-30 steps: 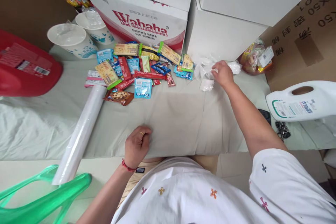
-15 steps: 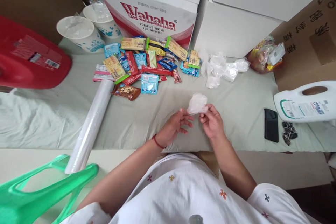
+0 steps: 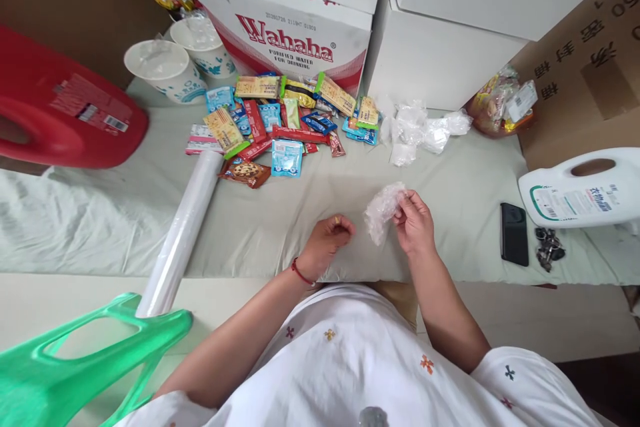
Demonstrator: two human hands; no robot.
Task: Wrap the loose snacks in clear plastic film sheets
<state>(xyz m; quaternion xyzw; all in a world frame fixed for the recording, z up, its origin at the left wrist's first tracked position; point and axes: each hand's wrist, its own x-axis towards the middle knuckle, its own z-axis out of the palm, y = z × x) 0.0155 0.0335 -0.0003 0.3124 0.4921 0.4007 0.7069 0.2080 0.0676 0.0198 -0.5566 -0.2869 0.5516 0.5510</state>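
Note:
Between the thumb and fingers of my right hand [image 3: 413, 221] is a crumpled clear plastic bag [image 3: 383, 210], hanging down to the left above the cloth. My left hand [image 3: 330, 243], with a red cord at its wrist, is apart from the bag. Its fingers curl in loosely, and I see nothing in them. Beyond the hands lies a bunch of crumpled clear plastic pieces [image 3: 407, 130]. Left of these spreads a heap of wrapped snacks, among them a blue-and-white packet [image 3: 287, 159], a brown cookie packet [image 3: 245, 173] and a red-wrapped bar [image 3: 300, 136].
At left are a clear plastic roll [image 3: 183, 233], a green plastic stool [image 3: 100, 347], a red jug [image 3: 75, 107] and paper cups [image 3: 163, 73]. A Wahaha carton [image 3: 295, 37] stands behind. At right are a snack bag [image 3: 505, 107], a phone [image 3: 514, 233], keys [image 3: 550, 249] and a white detergent bottle [image 3: 580, 190].
My left hand has come away from the plastic bag, and its fingers have curled in. In my right hand the bag has tipped and now hangs lower, longer and looser.

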